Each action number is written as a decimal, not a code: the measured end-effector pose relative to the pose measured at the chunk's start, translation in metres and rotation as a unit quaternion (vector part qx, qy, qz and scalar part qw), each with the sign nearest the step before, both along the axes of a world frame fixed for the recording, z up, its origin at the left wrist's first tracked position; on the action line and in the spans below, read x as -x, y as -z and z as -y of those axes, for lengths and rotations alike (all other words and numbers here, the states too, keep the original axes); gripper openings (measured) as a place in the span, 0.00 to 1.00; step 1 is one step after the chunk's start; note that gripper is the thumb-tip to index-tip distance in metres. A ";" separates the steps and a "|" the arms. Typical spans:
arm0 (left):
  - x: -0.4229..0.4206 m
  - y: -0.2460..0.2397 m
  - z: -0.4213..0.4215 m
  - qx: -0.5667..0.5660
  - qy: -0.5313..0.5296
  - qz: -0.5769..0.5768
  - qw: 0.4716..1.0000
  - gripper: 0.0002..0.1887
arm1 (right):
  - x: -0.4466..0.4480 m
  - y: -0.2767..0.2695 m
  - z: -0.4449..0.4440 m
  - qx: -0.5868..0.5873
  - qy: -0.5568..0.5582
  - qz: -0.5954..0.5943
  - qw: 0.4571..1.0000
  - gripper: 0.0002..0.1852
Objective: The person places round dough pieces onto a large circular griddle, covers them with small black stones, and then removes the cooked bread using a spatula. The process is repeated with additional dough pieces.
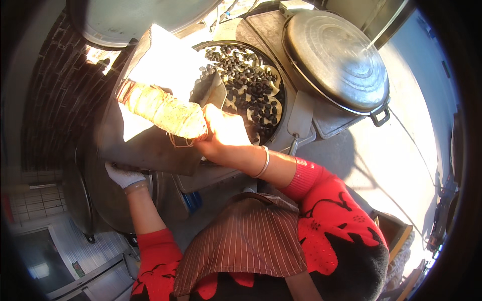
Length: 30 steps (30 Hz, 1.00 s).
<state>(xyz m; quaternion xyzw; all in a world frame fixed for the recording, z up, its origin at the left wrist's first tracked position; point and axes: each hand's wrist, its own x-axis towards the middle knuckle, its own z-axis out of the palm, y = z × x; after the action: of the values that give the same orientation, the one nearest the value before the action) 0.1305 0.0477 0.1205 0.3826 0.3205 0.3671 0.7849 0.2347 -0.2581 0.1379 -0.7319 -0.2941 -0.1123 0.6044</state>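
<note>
My right hand (226, 126), bare and strongly sunlit, is closed around the end of a straw brush (165, 111), a thick bound yellowish bundle with loose strands below. The brush lies across the mouth of a sheet-metal box (162, 150), tilted beside and partly over a round pan (283, 109). White-gloved, my left hand (124, 176) grips the box's lower edge; its fingers are partly hidden. Dark pebbles (250, 81) are scattered over pale flatbreads (273, 107) in the pan. Close to my right fingers, a bent metal lip (214, 88) hangs over the pebbles. Glare hides the box's inside.
A large lidded pan (335, 60) with a side handle stands at the upper right. A flat metal spatula (300, 113) rests beside the pebble pan. Another big round lid (147, 19) is raised at top left. Dark round pans (113, 203) stand below my left hand.
</note>
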 end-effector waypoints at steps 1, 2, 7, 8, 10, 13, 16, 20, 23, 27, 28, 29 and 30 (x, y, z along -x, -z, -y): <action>-0.022 0.003 -0.007 0.005 -0.039 -0.018 0.999 0.24 | -0.019 0.004 -0.003 0.016 0.016 -0.024 0.999 0.16; -0.041 0.007 -0.012 -0.023 -0.016 -0.007 1.000 0.24 | -0.039 0.008 -0.008 0.028 0.037 -0.026 0.999 0.16; -0.084 0.004 -0.028 -0.108 -0.022 -0.031 0.993 0.24 | -0.102 0.037 -0.039 0.054 0.030 -0.088 0.994 0.18; -0.080 0.001 -0.027 -0.095 -0.033 -0.041 0.994 0.25 | -0.105 0.043 -0.043 0.028 0.011 -0.076 0.997 0.17; -0.068 -0.008 -0.025 -0.059 -0.086 -0.071 0.992 0.26 | -0.101 0.052 -0.048 0.025 -0.033 -0.098 0.994 0.17; -0.045 -0.017 -0.014 -0.072 -0.136 -0.117 0.981 0.28 | -0.085 0.059 -0.044 -0.010 -0.055 -0.051 0.997 0.18; -0.031 -0.024 0.000 -0.110 -0.117 -0.076 0.984 0.31 | -0.066 0.056 -0.027 -0.020 -0.095 -0.109 0.989 0.18; -0.039 -0.020 0.019 -0.092 -0.006 -0.017 0.996 0.32 | -0.051 0.047 0.009 -0.029 -0.086 -0.136 0.987 0.19; -0.066 -0.007 0.028 -0.040 0.030 0.027 0.998 0.32 | -0.044 0.042 0.038 -0.040 -0.045 -0.096 0.994 0.20; -0.092 0.010 0.041 -0.103 0.179 0.018 0.978 0.31 | -0.024 0.036 0.065 -0.023 0.012 -0.062 0.998 0.19; -0.091 0.013 0.044 -0.057 0.175 0.013 0.983 0.31 | -0.016 0.033 0.069 -0.028 0.021 -0.077 0.996 0.19; -0.086 0.015 0.047 -0.018 0.193 0.023 0.981 0.31 | -0.008 0.030 0.072 -0.032 0.028 -0.093 0.995 0.18; -0.079 0.016 0.047 -0.030 0.204 0.010 0.978 0.32 | -0.001 0.028 0.075 -0.039 0.027 -0.099 0.994 0.18</action>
<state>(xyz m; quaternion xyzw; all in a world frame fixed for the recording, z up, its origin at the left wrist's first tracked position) 0.2095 0.0007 0.1046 0.4603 0.2167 0.2122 0.8344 0.2358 -0.3327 0.1100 -0.7228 -0.2082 -0.0665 0.6556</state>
